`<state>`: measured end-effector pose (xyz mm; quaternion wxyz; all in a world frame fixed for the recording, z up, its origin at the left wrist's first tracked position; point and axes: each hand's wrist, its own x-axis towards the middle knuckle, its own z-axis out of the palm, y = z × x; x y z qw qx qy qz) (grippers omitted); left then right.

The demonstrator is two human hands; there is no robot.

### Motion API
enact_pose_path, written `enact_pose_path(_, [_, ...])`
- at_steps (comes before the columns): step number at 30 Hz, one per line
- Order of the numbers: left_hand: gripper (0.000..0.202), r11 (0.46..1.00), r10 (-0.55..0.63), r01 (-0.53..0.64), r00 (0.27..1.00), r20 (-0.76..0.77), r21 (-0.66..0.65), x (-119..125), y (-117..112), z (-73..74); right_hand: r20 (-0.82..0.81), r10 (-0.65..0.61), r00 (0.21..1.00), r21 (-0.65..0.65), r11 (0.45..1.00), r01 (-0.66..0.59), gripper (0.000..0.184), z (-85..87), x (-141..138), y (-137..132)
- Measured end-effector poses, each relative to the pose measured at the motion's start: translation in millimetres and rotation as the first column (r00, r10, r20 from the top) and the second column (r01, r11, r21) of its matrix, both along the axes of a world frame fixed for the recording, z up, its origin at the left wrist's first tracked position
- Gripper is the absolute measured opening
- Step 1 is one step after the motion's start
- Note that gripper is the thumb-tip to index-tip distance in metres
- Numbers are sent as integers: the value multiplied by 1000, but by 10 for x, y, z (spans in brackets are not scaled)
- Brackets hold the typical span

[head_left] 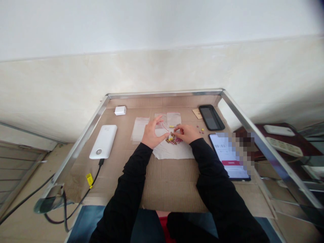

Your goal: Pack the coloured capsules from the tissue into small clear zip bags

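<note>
Left hand (153,133) was spread, fingertips just beside the pile; right hand (186,132) had its fingers drawn together over it, pinch unclear. Small brown, maroon and yellow capsules (173,140) lay heaped between both hands on a crumpled white paper sheet (172,152). Likely light, slick, prone to rolling; best taken singly, fingertips at the ends.

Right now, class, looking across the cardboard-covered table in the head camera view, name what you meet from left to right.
Glossy white rectangular power bank → clear plastic bag → person's left hand → person's right hand → black rectangular smartphone
</note>
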<state>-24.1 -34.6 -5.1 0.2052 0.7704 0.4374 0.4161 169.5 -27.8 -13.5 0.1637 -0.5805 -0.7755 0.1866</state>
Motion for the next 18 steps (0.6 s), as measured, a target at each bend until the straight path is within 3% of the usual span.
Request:
enact_pose_path(6, [74,999,-34,33,994,-108,-12,11,-2,-26,-54,16,998,-3,1000,-16,21,-18,15,8])
enact_pose_path(12, [76,998,-60,60,992,-113,-4,15,-3,-40,-150,56,987,-27,998,-61,21,-36,47,22])
enact_pose_path(18, [77,998,-68,66,992,-107,-22,17,-2,-52,-271,21,962,14,1000,-18,22,-20,53,33])
